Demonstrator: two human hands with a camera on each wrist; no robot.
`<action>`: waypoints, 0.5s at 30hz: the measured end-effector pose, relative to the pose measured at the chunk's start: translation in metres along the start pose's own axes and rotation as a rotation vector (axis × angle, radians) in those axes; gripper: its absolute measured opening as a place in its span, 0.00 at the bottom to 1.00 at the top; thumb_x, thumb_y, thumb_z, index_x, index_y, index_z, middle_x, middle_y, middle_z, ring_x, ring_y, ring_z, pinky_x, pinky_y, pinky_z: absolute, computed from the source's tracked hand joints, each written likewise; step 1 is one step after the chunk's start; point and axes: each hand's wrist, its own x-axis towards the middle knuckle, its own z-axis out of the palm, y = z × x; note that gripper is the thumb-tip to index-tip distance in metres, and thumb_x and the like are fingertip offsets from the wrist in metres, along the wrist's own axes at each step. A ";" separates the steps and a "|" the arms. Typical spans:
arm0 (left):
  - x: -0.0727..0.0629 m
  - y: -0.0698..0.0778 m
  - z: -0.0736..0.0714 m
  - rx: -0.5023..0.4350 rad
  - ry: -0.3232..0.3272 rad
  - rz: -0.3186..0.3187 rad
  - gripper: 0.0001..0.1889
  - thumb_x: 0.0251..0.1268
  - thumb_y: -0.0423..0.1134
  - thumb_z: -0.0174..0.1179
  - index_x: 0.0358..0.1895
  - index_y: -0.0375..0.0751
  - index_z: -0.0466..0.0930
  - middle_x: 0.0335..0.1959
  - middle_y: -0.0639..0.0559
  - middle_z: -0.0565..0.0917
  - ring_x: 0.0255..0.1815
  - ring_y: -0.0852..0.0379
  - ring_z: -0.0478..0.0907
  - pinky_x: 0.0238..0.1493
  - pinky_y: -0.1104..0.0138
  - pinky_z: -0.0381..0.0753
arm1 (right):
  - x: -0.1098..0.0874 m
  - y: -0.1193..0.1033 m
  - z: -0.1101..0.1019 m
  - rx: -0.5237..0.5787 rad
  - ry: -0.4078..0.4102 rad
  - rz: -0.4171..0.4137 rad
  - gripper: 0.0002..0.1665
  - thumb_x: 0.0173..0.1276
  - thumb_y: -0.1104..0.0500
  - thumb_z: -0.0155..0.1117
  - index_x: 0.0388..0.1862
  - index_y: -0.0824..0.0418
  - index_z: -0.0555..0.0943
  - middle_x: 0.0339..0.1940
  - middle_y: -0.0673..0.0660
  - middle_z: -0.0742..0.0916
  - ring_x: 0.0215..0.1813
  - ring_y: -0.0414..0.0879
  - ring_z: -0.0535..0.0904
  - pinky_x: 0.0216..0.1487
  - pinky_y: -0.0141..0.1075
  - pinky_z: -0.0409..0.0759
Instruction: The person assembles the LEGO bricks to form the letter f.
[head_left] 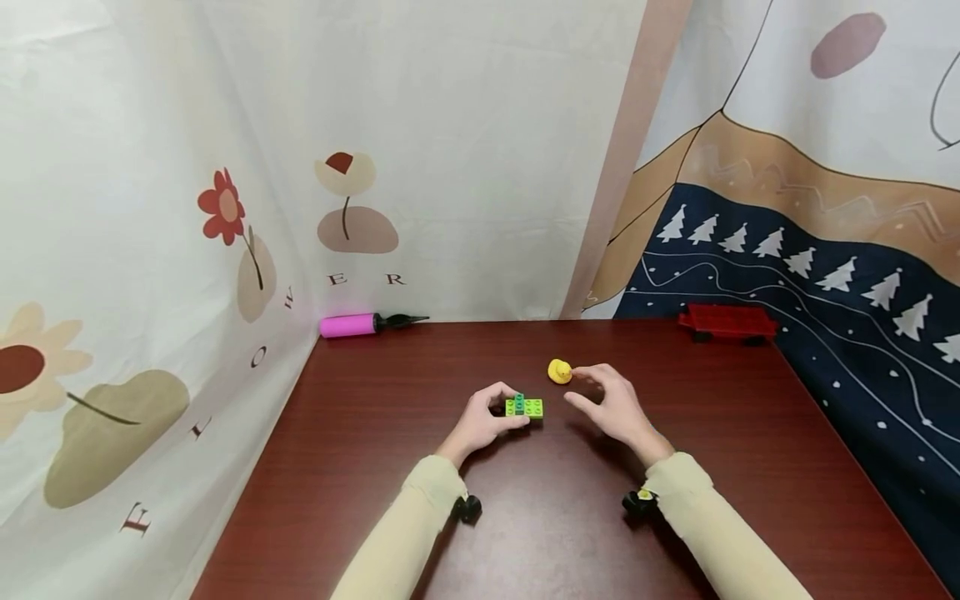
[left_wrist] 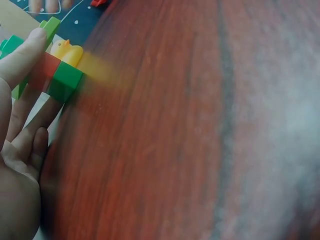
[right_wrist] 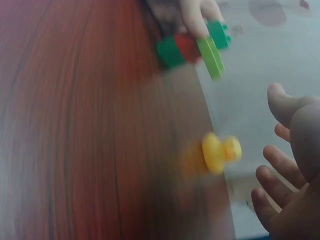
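Left hand (head_left: 477,422) pinching a block stack (head_left: 533,409), a yellow duck (head_left: 558,372) beside the right hand (head_left: 617,407).
A pink cylinder (head_left: 347,325) lies well beyond the left fingers; these grip the green-and-red stack between thumb and fingertips; the duck sits past the stack, just left of the right fingertips; the right thumb and fingers are parted wide; a red toy vehicle (head_left: 729,320) stands well beyond them.

a cloth-screened nook, room type unclear: printed hangings (head_left: 480,100) rise beyond left hand (head_left: 482,422) and right hand (head_left: 617,408), wood-grained table (head_left: 547,533) beneath.
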 end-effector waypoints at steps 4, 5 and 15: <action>0.000 -0.001 0.001 -0.004 0.000 -0.003 0.17 0.62 0.40 0.78 0.52 0.50 0.85 0.43 0.54 0.87 0.42 0.55 0.81 0.39 0.66 0.81 | -0.011 0.017 -0.024 -0.041 0.017 0.040 0.29 0.64 0.53 0.81 0.61 0.63 0.85 0.56 0.61 0.86 0.57 0.61 0.83 0.58 0.58 0.81; 0.000 -0.002 0.001 -0.005 -0.001 -0.005 0.17 0.62 0.40 0.78 0.52 0.50 0.85 0.43 0.54 0.87 0.42 0.55 0.80 0.39 0.66 0.81 | -0.015 0.021 -0.029 -0.050 0.019 0.051 0.30 0.64 0.53 0.82 0.61 0.62 0.85 0.56 0.61 0.86 0.57 0.61 0.83 0.59 0.58 0.81; 0.000 -0.001 0.001 -0.004 0.001 -0.021 0.17 0.62 0.40 0.78 0.52 0.51 0.85 0.43 0.53 0.87 0.41 0.54 0.80 0.38 0.65 0.81 | -0.046 0.053 -0.055 -0.142 -0.006 0.089 0.34 0.62 0.49 0.83 0.62 0.63 0.84 0.55 0.61 0.86 0.55 0.59 0.82 0.56 0.58 0.81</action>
